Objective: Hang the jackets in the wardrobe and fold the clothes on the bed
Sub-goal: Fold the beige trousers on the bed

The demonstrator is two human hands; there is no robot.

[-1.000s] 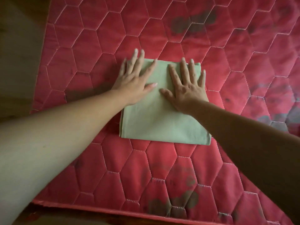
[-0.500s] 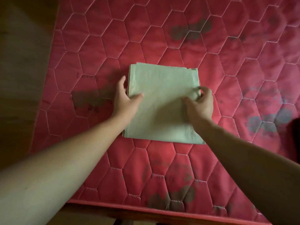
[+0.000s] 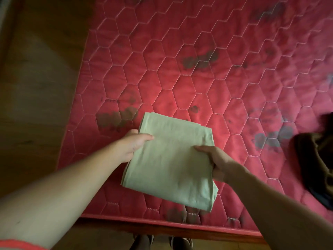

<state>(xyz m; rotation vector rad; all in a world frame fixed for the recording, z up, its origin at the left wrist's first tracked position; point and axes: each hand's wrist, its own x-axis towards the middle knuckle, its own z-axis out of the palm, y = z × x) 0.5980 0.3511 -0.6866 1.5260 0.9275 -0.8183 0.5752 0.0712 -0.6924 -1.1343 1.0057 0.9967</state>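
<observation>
Folded green cloth [image 3: 171, 156] gripped between left hand [image 3: 134, 144] and right hand [image 3: 215, 162].

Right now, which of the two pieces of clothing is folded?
The pale green cloth, a flat rectangle gripped by the left hand and right hand. The dark brown garment at the right edge of the mattress lies crumpled.

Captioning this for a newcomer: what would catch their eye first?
The folded pale green cloth stands out, gripped at its sides by the left hand and right hand, over the near part of the red hexagon-quilted mattress. A dark brown crumpled garment lies at the right edge.
</observation>
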